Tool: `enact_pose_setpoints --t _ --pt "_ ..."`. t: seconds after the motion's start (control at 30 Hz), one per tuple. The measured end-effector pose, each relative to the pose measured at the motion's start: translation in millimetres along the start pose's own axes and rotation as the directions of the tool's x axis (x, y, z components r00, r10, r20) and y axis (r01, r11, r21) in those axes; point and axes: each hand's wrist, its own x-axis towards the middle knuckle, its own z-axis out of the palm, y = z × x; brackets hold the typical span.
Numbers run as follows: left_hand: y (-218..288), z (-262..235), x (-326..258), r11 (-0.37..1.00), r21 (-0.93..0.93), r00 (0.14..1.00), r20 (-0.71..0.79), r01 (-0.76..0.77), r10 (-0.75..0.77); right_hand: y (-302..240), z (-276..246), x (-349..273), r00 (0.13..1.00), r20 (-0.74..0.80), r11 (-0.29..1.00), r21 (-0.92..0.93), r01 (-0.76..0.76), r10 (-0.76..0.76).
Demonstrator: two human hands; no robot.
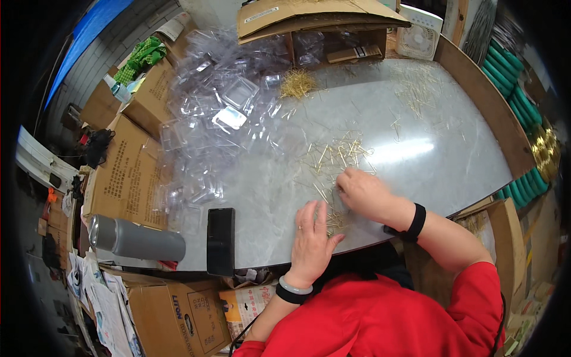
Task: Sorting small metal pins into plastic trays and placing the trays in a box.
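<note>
Loose gold-coloured wire hooks (339, 152) lie scattered on the grey marbled tabletop (256, 190) in front of my hands. My left hand (310, 241) rests near the table's front edge, fingers stretched out, beside a few more hooks (336, 221). Just right of it and farther in, my right hand (366, 193) is closed, fingers curled down at the near side of the hooks. Its fingertips are partly hidden, so what they pinch does not show. A dense gold wire bundle (298, 84) sits farther back.
Clear plastic clamshell packs (220, 113) heap up at the left. A black phone (220, 241) and a grey bottle (137, 238) lie at the front left. Behind stand a cardboard box (321, 21) and a white fan (419, 33). A wooden board (488, 104) edges the right side.
</note>
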Motion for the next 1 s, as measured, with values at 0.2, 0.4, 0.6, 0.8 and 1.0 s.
enact_pose_setpoints --t 0.2,0.4,0.6,0.8,1.0 --pt "-3 2 -2 0.994 0.078 0.996 -0.064 0.07 -0.066 -15 -9 -13 0.927 0.208 0.946 0.167 0.279 -0.311" --pt "-4 0 1 0.994 0.07 0.995 -0.05 0.087 -0.084 -7 -15 -3 0.965 0.056 0.964 0.092 0.251 -0.257" --pt "-3 1 0 0.992 0.088 0.994 -0.061 0.092 -0.087 -19 -8 14 0.909 0.278 0.951 0.088 0.298 -0.311" --pt "-4 4 1 0.989 0.085 0.989 -0.097 0.12 -0.111 -13 4 56 0.888 0.09 0.888 0.145 0.437 -0.452" --pt "-4 5 0 0.985 0.056 0.977 -0.148 0.16 -0.151 -9 3 35 0.891 0.22 0.857 0.435 0.276 -0.398"
